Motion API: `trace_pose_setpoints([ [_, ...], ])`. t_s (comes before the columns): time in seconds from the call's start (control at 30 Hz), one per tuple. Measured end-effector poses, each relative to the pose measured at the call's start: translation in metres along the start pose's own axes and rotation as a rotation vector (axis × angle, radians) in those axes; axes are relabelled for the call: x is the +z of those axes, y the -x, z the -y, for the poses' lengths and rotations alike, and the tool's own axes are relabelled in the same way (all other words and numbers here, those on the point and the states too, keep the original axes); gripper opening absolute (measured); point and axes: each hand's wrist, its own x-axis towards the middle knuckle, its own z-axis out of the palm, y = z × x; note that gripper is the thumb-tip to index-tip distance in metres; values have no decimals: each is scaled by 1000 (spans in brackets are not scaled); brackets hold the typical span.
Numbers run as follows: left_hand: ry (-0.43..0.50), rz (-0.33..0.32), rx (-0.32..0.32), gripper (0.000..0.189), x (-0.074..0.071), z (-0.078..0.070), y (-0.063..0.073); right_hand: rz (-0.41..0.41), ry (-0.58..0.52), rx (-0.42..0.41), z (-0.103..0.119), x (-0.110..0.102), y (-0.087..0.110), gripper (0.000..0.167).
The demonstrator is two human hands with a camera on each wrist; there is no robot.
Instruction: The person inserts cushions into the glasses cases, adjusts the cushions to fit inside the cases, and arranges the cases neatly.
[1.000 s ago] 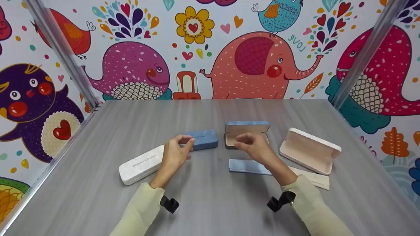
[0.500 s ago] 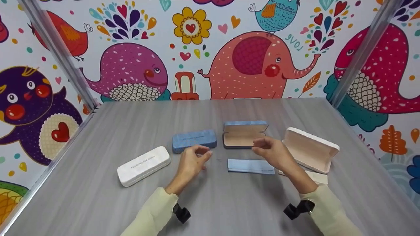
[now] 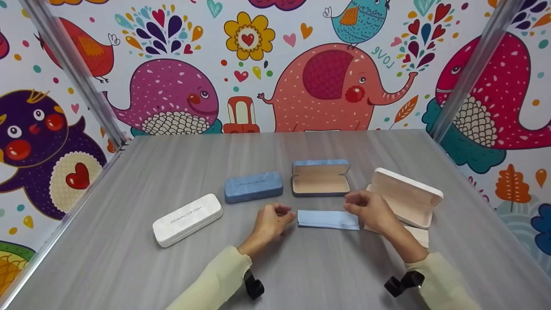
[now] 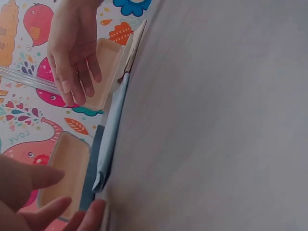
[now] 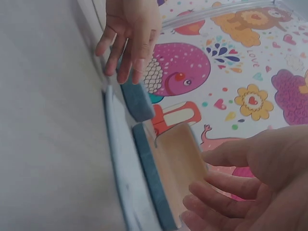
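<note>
A folded light-blue cloth (image 3: 328,219) lies flat on the table between the two hands. Just off its left end is my left hand (image 3: 272,223), fingers loosely bent and holding nothing. My right hand (image 3: 373,212) hovers by the cloth's right end, also holding nothing; its spread fingers (image 5: 211,197) show in the right wrist view. Behind the cloth stands a blue glasses case (image 3: 320,184) with its lid up and a beige lining. A white glasses case (image 3: 404,196), lid raised, is partly hidden by my right hand, as is a folded cream cloth (image 3: 416,235).
At the left, a closed white glasses case (image 3: 188,220) lies at a slant on the grey table (image 3: 172,275). A closed blue glasses case (image 3: 254,187) is behind my left hand. A patterned wall (image 3: 254,103) runs along the table's back edge.
My left hand has moved right and nearer, from over the closed cases to the blue cloth's left end. My right hand has moved right, from the open blue case to the cloth's right end.
</note>
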Motion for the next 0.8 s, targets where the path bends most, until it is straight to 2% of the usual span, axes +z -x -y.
trace_pose_setpoints([
  [0.13, 8, -2, -41, 24, 8, -2, -4, -1, 5, -13, -14, -1, 2, 27],
  [0.37, -57, 22, -69, 28, 14, -8, -13, 17, -30, 8, -30, -3, 2, 32],
  [0.57, -167, 27, -99, 28, 14, -12, -22, 59, -107, 68, -35, -2, -1, 39],
  [0.67, -185, 39, -118, 22, 13, -14, -27, 72, -101, 69, -37, -2, -3, 41],
  [0.8, -160, 63, -141, 18, 12, -15, -31, 89, -87, 92, -39, -2, -6, 43],
])
